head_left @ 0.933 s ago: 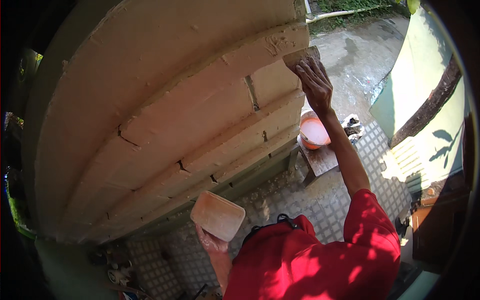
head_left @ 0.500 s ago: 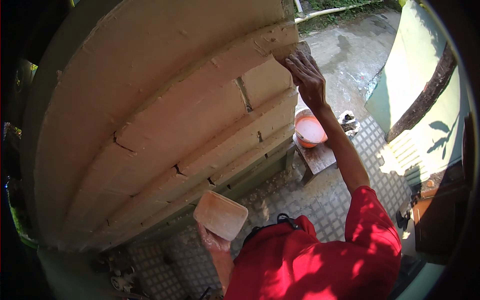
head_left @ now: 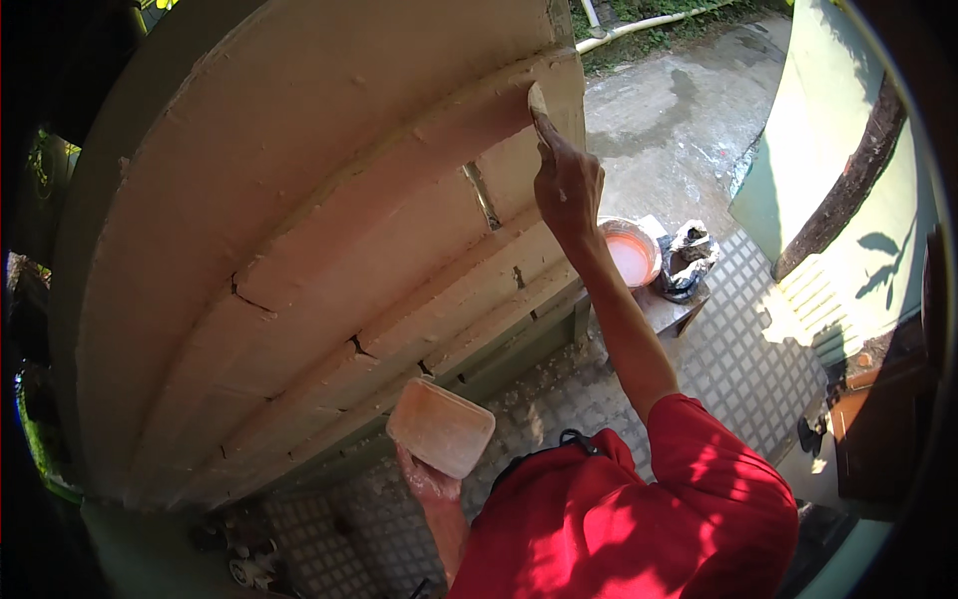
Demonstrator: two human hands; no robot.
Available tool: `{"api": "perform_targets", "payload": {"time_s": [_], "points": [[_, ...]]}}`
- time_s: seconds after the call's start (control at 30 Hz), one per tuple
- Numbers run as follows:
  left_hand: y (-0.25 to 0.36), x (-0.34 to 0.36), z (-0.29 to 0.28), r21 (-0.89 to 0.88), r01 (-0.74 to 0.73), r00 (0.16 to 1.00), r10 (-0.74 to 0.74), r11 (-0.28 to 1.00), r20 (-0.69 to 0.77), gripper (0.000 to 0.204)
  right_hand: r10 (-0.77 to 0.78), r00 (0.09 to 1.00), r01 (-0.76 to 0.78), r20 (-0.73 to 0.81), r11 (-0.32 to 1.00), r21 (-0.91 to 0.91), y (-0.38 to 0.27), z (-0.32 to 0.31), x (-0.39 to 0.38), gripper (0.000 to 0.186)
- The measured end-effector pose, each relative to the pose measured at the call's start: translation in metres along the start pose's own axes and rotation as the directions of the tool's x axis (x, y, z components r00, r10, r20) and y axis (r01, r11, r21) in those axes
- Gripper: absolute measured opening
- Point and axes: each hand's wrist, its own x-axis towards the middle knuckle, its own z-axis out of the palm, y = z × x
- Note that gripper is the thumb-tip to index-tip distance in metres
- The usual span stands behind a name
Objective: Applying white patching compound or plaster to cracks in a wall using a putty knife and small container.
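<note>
My right hand [head_left: 569, 190] is raised at the upper middle, its fingers closed on a flat putty scraper [head_left: 539, 102]. The scraper is seen nearly edge-on, against a stepped, curved plastered surface [head_left: 339, 210] with raised bands and dark cracks. Lower down, my left hand [head_left: 427, 479], smeared with pale paste, holds a shallow rectangular plastic tub [head_left: 442, 429] from beneath and the side. Whitish residue coats the tub. A dark gap [head_left: 481, 195] runs across one band, below and left of my right hand.
Right of the surface, an orange bucket [head_left: 631, 255] of pale liquid stands on a small bench [head_left: 691, 311], beside a dark plastic bag [head_left: 689, 262]. Patterned tiles [head_left: 743, 299] cover the floor. A brown wooden cabinet [head_left: 878, 439] stands at the right, and a white pipe [head_left: 649, 27] lies at the back.
My right hand and the scraper have shifted left along the upper band, and the scraper has turned from flat to nearly edge-on. The left hand and tub have hardly moved.
</note>
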Motion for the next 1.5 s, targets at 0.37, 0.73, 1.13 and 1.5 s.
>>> {"api": "perform_targets", "payload": {"time_s": [0.37, 0.73, 1.13, 1.5], "points": [[-0.004, -0.001, 0.001, -0.051, 0.011, 1.000, -0.012, 0.999, -0.015, 0.062, 0.068, 0.993, -0.042, -0.096, 0.967, 0.251, 0.018, -0.022, 0.026, 0.040], [-0.013, 0.002, 0.010, -0.032, 0.040, 0.999, -0.041, 0.999, -0.016, 0.063, -0.184, 0.982, 0.187, -0.036, 0.942, 0.279, -0.016, 0.005, -0.011, 0.045], [-0.020, -0.001, 0.011, -0.081, 0.058, 0.998, -0.059, 0.995, -0.007, 0.059, -0.111, 0.983, 0.088, 0.144, 0.983, 0.162, -0.072, 0.019, -0.036, 0.053], [-0.017, -0.008, 0.004, -0.007, 0.032, 0.999, -0.032, 0.999, -0.009, 0.060, 0.013, 0.999, -0.015, 0.033, 0.999, 0.043, -0.044, -0.008, 0.003, 0.037]]}}
